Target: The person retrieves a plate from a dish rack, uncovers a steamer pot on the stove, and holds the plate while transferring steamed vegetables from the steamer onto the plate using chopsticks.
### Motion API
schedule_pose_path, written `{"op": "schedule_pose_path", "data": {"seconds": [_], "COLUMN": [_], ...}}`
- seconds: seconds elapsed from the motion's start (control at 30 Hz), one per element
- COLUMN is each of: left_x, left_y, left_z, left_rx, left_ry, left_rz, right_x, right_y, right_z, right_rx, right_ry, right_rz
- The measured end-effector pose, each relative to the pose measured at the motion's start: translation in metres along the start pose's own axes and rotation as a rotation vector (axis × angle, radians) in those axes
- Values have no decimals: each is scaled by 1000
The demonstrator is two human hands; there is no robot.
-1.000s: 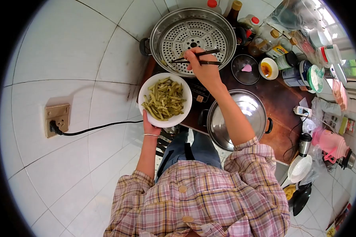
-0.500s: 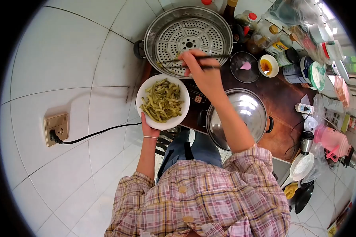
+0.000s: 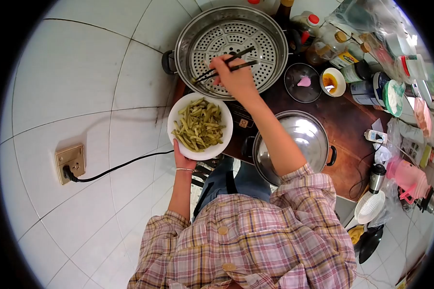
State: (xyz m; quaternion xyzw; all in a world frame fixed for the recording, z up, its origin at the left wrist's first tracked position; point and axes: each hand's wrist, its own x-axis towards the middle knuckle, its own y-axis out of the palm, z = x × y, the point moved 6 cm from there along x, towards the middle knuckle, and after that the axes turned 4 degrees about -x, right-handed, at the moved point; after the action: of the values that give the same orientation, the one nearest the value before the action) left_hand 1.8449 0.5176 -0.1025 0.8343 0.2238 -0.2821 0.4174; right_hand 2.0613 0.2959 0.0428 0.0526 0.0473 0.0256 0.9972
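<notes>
My left hand (image 3: 183, 156) grips the lower rim of a white bowl (image 3: 229, 123), thumb over its edge. Cut green beans (image 3: 198, 124) are heaped in it. My right hand (image 3: 234, 77) is closed around a pair of black chopsticks (image 3: 245, 66) above the steamer pot (image 3: 181, 41). Their tips point down and left, near the pot's inner wall just above the bowl. A perforated steamer tray (image 3: 212, 43) lies inside the pot. Whether the tips pinch a piece of bean is too small to tell.
A steel lid (image 3: 287, 144) lies on the brown counter (image 3: 345, 164) beneath my right forearm. Right of the pot are a small dark dish (image 3: 294, 94), a bowl of orange-brown sauce (image 3: 340, 89) and several bottles (image 3: 330, 45). A black cord runs to the wall socket (image 3: 70, 161).
My right hand has shifted slightly left and down, and the chopsticks have swung from nearly level to slanting down-left. The bowl stays in my left hand.
</notes>
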Motion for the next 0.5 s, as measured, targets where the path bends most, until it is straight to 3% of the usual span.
{"op": "schedule_pose_path", "data": {"seconds": [0.23,0.3,0.33,0.43,0.5], "left_x": [0,1,0,-1,-3], "left_y": [0,1,2,4,5], "left_z": [0,0,0,0,0], "left_rx": [4,-5,-13,-5,1], "left_ry": [0,-3,-4,10,9], "left_rz": [10,15,21,26,10], "right_x": [-65,-92,-98,-87,-62], "right_y": [-23,-6,5,-2,-6], "right_z": [45,43,48,38,39], "right_rx": [255,-3,-91,-19,54], "right_ry": [95,-22,-301,-130,-124], "right_rz": [144,228,258,233,124]}}
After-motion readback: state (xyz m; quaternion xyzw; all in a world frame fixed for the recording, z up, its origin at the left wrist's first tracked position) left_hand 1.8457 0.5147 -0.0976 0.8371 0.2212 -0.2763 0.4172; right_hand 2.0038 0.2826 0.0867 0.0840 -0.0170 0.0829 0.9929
